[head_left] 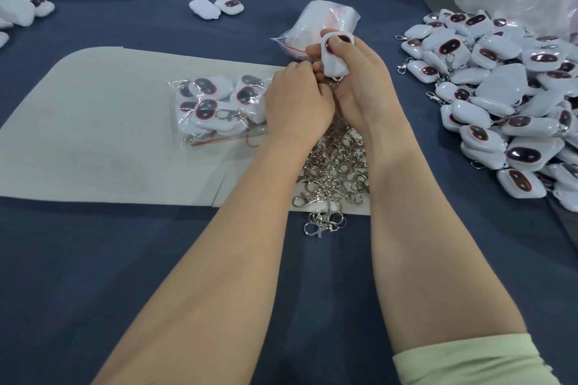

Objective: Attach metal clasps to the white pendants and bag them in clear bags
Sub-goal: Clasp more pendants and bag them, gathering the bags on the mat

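Right grip (353,81) pinches the white pendant (336,56) above the desk's (125,259) middle, over the clasps (334,162). Left grip (297,100) curls at its lower end, contents hidden. Steady the pendant; snap the clasp fully shut.

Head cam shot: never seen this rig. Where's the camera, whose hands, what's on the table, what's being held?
No machine here: a person works with bare hands, and the one camera sits on their head, looking down. The right hand grips a white pendant; the left hand curls its fingers at the pendant's lower end, where a bit of metal shows, though what it pinches is hidden. Beneath the wrists lies a pile of metal clasps on a pale mat over the blue table. A heap of pendants lies to the right, a filled clear bag to the left.
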